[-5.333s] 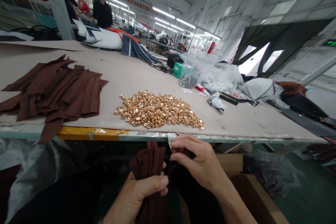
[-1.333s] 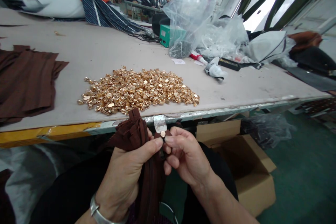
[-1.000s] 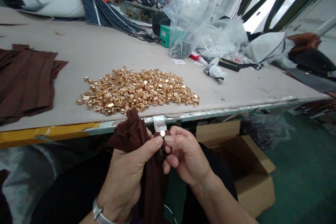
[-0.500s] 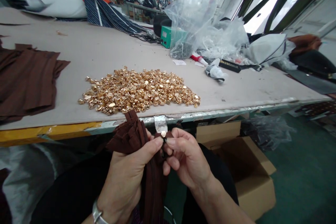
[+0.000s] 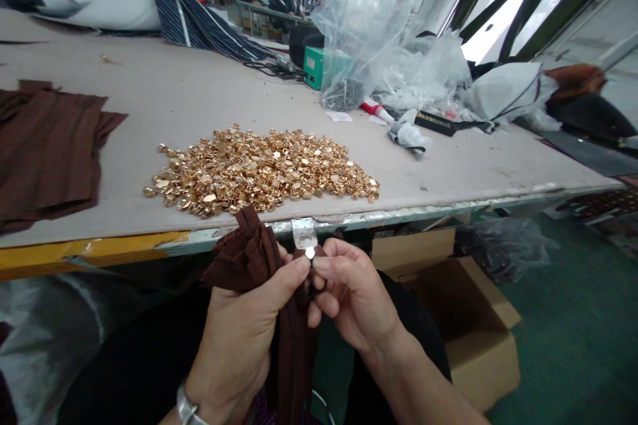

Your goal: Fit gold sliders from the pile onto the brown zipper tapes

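Note:
A bundle of brown zippers (image 5: 244, 255) is gripped in my left hand (image 5: 239, 339), its long tapes hanging down below. My right hand (image 5: 361, 299) pinches the end of one brown zipper, thumb opposite my left thumb. Between the two thumb tips a small gold zipper slider (image 5: 310, 253) shows at the tape's end, close to a strip of clear tape (image 5: 304, 232) on the table edge. The fingers hide how the slider sits on the zipper. Just beyond my hands lies a heap of gold sliders (image 5: 264, 169) on the table.
More brown zippers (image 5: 50, 153) lie flat at the table's left. Plastic bags (image 5: 369, 40), a green box (image 5: 314, 68) and a red-and-white tube (image 5: 376, 109) are at the back. An open cardboard box (image 5: 481, 358) stands on the floor at right. People sit far behind.
Both hands keep their pinch at the zipper end, with only slight finger movement. The gold slider tilts a little and catches more light. The view has shifted slightly.

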`<state>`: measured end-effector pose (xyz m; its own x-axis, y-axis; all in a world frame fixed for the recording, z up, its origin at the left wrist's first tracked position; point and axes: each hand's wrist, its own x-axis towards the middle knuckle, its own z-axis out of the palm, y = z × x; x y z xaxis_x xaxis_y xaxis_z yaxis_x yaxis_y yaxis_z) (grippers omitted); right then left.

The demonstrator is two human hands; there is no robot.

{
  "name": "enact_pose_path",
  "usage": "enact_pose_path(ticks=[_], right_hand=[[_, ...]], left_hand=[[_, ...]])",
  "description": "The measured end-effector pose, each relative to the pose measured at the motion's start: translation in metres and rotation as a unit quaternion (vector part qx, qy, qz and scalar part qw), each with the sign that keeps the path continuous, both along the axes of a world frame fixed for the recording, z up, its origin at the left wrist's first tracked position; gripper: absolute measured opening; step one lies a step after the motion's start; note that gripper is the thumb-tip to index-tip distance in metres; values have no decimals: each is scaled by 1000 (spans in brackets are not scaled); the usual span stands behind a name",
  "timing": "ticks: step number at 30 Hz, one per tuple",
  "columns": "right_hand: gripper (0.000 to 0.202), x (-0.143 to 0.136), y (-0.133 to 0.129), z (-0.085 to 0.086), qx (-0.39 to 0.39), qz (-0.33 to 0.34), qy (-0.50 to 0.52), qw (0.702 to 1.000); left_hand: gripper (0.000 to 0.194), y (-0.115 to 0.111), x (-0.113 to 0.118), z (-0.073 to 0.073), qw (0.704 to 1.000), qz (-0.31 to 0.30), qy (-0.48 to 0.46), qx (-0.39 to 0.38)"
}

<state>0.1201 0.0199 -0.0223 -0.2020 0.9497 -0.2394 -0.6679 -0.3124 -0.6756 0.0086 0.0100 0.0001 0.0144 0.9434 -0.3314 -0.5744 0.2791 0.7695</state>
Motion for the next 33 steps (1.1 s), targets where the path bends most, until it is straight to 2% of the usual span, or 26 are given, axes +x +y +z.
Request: enact_pose_path(ticks=[11,19,27,30,33], right_hand=[[24,-1,3,0,13,-13,-14,1000],[26,4,-1,-3,21,-20,-85,996],[27,5,1,-2,36,-7,-85,996],[27,10,3,-3,46,9,-117,992],[28,17,6,2,77,33,-195,977]], left_hand=[[14,4,5,0,999,29,22,24],[11,-1,-2,-3,999,-10,30,-5],[14,2,-1,-2,999,15,35,-1],[15,1,-1,-3,999,20,45,-7],[18,2,-2,-4,997,36,66,-13]])
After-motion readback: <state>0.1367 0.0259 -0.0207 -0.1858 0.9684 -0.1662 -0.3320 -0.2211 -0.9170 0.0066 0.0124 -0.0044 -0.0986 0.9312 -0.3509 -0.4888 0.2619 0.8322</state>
